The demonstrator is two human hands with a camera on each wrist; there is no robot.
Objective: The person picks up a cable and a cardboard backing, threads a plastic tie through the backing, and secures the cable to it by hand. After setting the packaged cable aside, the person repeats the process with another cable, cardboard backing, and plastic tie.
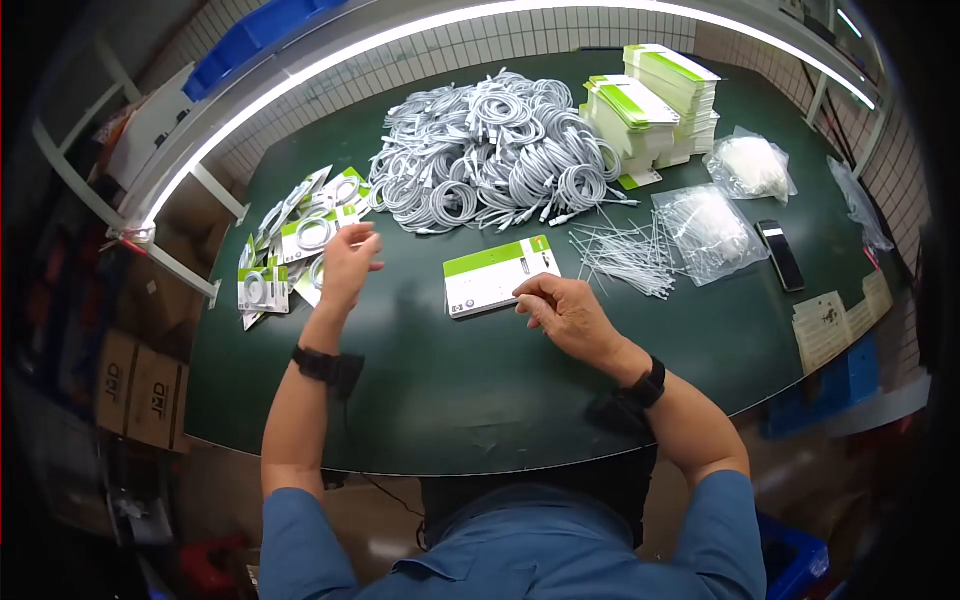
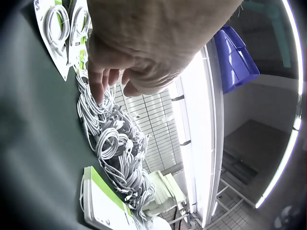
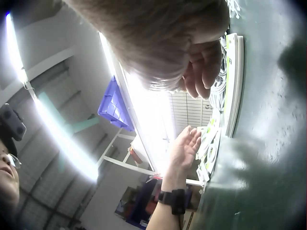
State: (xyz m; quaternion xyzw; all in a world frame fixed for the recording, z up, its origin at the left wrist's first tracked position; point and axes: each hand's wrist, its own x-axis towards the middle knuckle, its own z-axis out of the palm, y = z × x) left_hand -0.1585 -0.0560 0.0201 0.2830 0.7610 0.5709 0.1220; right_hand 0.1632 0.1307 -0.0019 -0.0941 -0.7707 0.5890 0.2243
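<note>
My left hand (image 1: 350, 266) hovers at the near right side of the carded cables (image 1: 312, 234), its fingers loosely bent and holding nothing. Each of those cards is white and green with a coiled white cable on it. A small stack of white-and-green cards (image 1: 492, 280) lies flat in front of me, without cables. Over its right end, my right hand (image 1: 570, 318) has its fingers loosely curled, the fingertips close to the stack's edge. In the right wrist view those fingers (image 3: 211, 67) hang relaxed beside the stack (image 3: 233, 84), with nothing seen between them.
A big heap of coiled grey-white cables (image 1: 490, 150) fills the table's back middle. Tall card stacks (image 1: 665, 105) stand behind on the right. Loose white cable ties (image 1: 630, 258), bags of ties (image 1: 708, 232) and a phone (image 1: 780, 256) lie at right. A lamp bar (image 1: 460, 14) arches overhead.
</note>
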